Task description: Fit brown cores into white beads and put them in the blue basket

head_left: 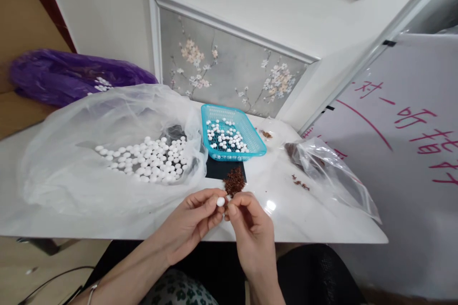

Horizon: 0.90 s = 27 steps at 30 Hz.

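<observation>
Centrally, a white ball (221,201) is pinched between thumb and fingers of the left hand (195,217), over the near part of the table (322,217); close beside it, the right hand (253,228) has thumb and forefinger drawn together, on what cannot be told. Just beyond lies a brown pile (234,180) by a black mat (217,169), and farther back a blue basket (258,153) contains similar balls (232,142). More balls fill part of a translucent bag (64,171) at left.
</observation>
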Each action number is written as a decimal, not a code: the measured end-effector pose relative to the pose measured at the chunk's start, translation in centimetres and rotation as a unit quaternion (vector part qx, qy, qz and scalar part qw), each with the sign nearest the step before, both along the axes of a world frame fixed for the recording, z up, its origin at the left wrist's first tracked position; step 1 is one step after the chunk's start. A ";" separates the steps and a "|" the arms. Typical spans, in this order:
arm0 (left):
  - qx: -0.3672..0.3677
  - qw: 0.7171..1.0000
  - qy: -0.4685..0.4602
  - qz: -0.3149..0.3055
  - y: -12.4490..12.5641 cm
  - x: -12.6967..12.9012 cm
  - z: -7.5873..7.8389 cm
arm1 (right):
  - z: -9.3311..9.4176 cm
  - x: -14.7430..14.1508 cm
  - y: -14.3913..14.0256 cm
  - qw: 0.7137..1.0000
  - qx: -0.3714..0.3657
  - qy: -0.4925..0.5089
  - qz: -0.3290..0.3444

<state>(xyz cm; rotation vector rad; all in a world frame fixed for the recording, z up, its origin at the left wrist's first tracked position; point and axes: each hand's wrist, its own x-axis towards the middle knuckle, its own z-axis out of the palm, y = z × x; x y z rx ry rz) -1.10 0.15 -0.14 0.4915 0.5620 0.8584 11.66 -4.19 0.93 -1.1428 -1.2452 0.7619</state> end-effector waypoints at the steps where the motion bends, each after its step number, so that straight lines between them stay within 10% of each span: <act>1: -0.001 1.000 -0.002 0.000 0.0 0.0 0.0 | -0.1 -0.1 0.0 1.000 0.007 -0.008 -0.004; 27: 0.075 0.996 0.050 0.001 0.1 -0.2 -0.3 | -0.8 -0.6 -0.1 0.984 0.070 -0.139 -0.085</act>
